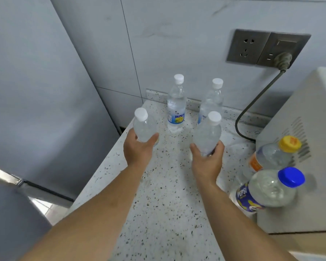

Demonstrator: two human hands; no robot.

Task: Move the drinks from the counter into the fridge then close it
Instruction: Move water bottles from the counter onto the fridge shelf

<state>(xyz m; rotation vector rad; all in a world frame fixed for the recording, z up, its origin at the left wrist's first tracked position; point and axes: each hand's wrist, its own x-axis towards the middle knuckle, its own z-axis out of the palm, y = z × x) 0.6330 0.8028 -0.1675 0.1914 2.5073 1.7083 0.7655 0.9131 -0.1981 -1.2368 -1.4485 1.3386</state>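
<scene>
We're barely started: fridge point(36, 91) at left, door ajar. Left hand point(137, 147) grips one water bottle point(144, 127), right hand point(207, 157) grips another point(207, 134). Four more drinks wait on the counter point(158, 204).

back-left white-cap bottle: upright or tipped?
Upright. The bottle stands on its base on the counter, white cap on top, label level, and neither hand touches it.
</scene>
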